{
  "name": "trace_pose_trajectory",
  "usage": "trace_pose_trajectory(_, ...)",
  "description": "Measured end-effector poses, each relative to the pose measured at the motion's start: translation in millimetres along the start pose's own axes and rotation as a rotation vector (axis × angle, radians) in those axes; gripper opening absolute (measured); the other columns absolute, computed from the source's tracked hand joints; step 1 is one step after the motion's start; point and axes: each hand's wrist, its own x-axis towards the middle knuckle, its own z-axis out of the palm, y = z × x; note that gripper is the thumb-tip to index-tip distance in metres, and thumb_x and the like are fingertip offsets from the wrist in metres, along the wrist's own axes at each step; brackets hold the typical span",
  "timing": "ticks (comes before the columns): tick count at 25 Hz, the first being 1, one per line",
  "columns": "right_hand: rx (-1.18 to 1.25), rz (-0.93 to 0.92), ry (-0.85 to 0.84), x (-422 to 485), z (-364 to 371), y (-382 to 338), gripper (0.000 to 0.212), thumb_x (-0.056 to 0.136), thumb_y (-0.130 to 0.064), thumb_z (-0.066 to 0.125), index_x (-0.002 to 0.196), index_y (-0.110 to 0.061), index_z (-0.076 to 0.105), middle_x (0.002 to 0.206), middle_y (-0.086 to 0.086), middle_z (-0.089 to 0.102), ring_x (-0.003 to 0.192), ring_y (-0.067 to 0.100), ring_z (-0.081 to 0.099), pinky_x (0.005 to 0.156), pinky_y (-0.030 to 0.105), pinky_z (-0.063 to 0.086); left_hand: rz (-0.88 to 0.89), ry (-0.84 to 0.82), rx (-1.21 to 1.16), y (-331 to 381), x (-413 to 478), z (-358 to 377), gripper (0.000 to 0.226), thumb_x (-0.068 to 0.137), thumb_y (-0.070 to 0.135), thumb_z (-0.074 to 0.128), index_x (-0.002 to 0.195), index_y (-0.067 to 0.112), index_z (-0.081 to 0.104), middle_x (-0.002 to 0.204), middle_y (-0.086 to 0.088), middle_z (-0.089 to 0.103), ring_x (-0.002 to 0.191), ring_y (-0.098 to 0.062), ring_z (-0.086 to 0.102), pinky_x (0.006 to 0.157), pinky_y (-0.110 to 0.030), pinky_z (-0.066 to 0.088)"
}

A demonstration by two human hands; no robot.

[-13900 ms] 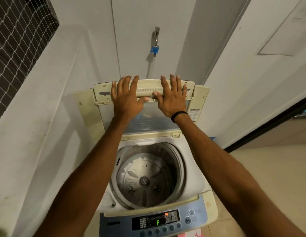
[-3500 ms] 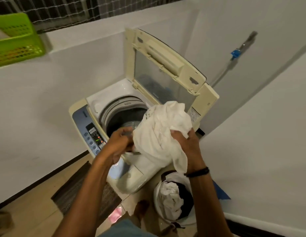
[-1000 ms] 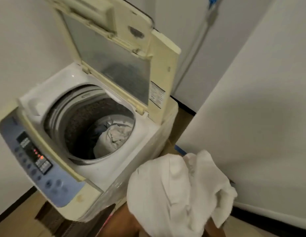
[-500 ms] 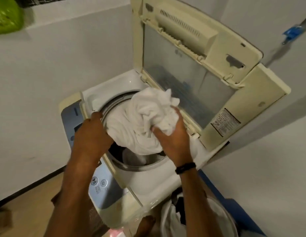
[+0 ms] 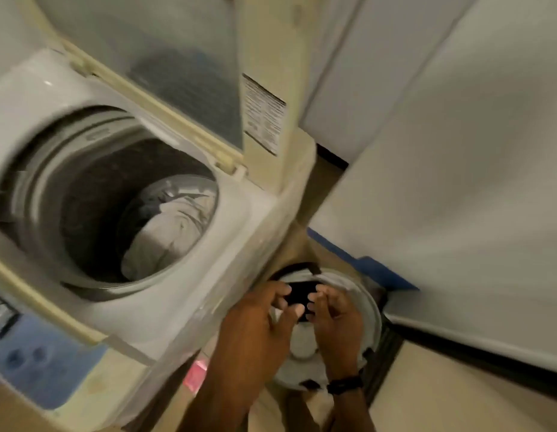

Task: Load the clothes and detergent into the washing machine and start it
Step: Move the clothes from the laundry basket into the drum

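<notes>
The top-loading washing machine (image 5: 246,219) stands at the left with its lid (image 5: 264,51) raised. White clothes (image 5: 168,235) lie at the bottom of its drum. On the floor to the machine's right sits a white laundry bag (image 5: 369,304) with a dark garment (image 5: 300,294) and a white cloth (image 5: 302,341) inside. My left hand (image 5: 258,319) and my right hand (image 5: 338,322) reach down into the bag, fingers apart and curled at the edges of the dark garment. Neither hand has lifted anything. No detergent is in view.
The blue control panel (image 5: 37,363) is at the machine's near left corner. A white wall (image 5: 458,182) runs close along the right, with a blue sheet (image 5: 377,272) at its foot. A pink object (image 5: 196,374) lies on the floor by the machine.
The white cloth that both hands held over the drum now lies inside it. Both hands have dropped to the laundry bag on the floor, and my view has swung down and right.
</notes>
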Motion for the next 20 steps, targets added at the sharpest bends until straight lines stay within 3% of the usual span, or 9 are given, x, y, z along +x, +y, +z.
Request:
trace_pose_trajectory(2, -0.139, 0.193, -0.076, 23.6, -10.2, 83.6, 0.017, 0.09, -0.033, 0.058, 0.102, -0.027, 0.067, 0.104, 0.002, 0.073, 0.094, 0.019, 0.068, 0.084, 0.037, 0.055, -0.056, -0.221, 0.132, -32.8, 24.4, 82.0, 0.034, 0.09, 0.048, 0.056, 0.122, 0.038, 0.056, 0.114, 0.017, 0.065, 0.098, 0.001, 0.061, 0.092, -0.024, 0.05)
trace_pose_trajectory(4, -0.29, 0.382, -0.166, 47.9, -10.1, 165.9, 0.02, 0.093, -0.021, 0.056, 0.109, -0.015, 0.067, 0.113, 0.01, 0.069, 0.103, 0.026, 0.064, 0.088, 0.033, 0.05, -0.156, -0.42, 0.257, -84.4, 55.9, 165.6, 0.04, 0.092, 0.045, 0.057, 0.128, 0.027, 0.054, 0.127, 0.007, 0.063, 0.116, -0.01, 0.057, 0.101, -0.024, 0.044)
trace_pose_trajectory(7, -0.408, 0.495, -0.298, 90.1, 12.4, 261.6, 0.025, 0.095, -0.02, 0.053, 0.115, -0.01, 0.064, 0.123, 0.012, 0.063, 0.112, 0.029, 0.059, 0.088, 0.029, 0.044, -0.307, -0.562, 0.356, -170.1, 108.2, 260.5, 0.051, 0.093, 0.039, 0.058, 0.136, 0.014, 0.048, 0.139, -0.007, 0.055, 0.13, -0.022, 0.049, 0.105, -0.029, 0.037)
trace_pose_trajectory(10, -0.377, 0.538, -0.4, 142.0, 60.5, 336.5, 0.04, 0.093, -0.024, 0.059, 0.129, -0.007, 0.055, 0.132, 0.014, 0.057, 0.122, 0.031, 0.054, 0.096, 0.029, 0.042, -0.461, -0.539, 0.379, -246.2, 160.4, 330.2, 0.048, 0.093, 0.029, 0.058, 0.136, 0.009, 0.048, 0.141, -0.012, 0.051, 0.131, -0.028, 0.048, 0.106, -0.032, 0.039)
trace_pose_trajectory(12, -0.447, 0.486, -0.543, 170.2, 104.2, 384.1, 0.066, 0.088, -0.037, 0.067, 0.142, -0.008, 0.042, 0.144, 0.015, 0.049, 0.133, 0.031, 0.045, 0.108, 0.035, 0.037, -0.567, -0.512, 0.384, -280.7, 185.1, 361.6, 0.051, 0.093, 0.024, 0.054, 0.14, 0.007, 0.045, 0.146, -0.012, 0.046, 0.134, -0.028, 0.045, 0.107, -0.032, 0.037)
trace_pose_trajectory(15, -0.709, 0.451, -0.751, 190.2, 163.3, 441.2, 0.104, 0.074, -0.06, 0.071, 0.154, -0.026, 0.014, 0.16, 0.018, 0.014, 0.146, 0.039, 0.018, 0.115, 0.052, 0.027, -0.621, -0.39, 0.285, -312.0, 205.0, 392.9, 0.049, 0.091, 0.014, 0.053, 0.139, 0.009, 0.047, 0.142, -0.014, 0.05, 0.128, -0.03, 0.051, 0.105, -0.035, 0.042)
trace_pose_trajectory(17, -0.771, 0.476, -0.779, 188.2, 187.8, 466.6, 0.102, 0.073, -0.061, 0.071, 0.153, -0.035, 0.013, 0.161, 0.02, -0.002, 0.148, 0.042, 0.003, 0.116, 0.059, 0.019, -0.653, -0.32, 0.194, -328.6, 207.9, 398.9, 0.047, 0.089, 0.008, 0.053, 0.135, 0.01, 0.05, 0.137, -0.015, 0.054, 0.121, -0.031, 0.056, 0.1, -0.035, 0.047)
trace_pose_trajectory(18, -0.788, 0.465, -0.764, 184.0, 195.9, 473.7, 0.092, 0.076, -0.057, 0.069, 0.152, -0.037, 0.021, 0.161, 0.018, 0.0, 0.148, 0.042, 0.003, 0.115, 0.06, 0.019, -0.663, -0.289, 0.164, -333.9, 208.8, 398.6, 0.047, 0.088, 0.006, 0.053, 0.135, 0.009, 0.05, 0.137, -0.014, 0.054, 0.12, -0.032, 0.056, 0.096, -0.033, 0.047)
trace_pose_trajectory(20, -0.685, 0.472, -0.7, 177.8, 201.8, 475.0, 0.065, 0.081, -0.045, 0.061, 0.141, -0.029, 0.044, 0.155, 0.014, 0.029, 0.143, 0.038, 0.026, 0.111, 0.053, 0.031, -0.683, -0.26, 0.166, -343.1, 208.0, 391.6, 0.047, 0.089, 0.004, 0.052, 0.135, 0.009, 0.05, 0.139, -0.014, 0.052, 0.12, -0.032, 0.056, 0.092, -0.031, 0.046)
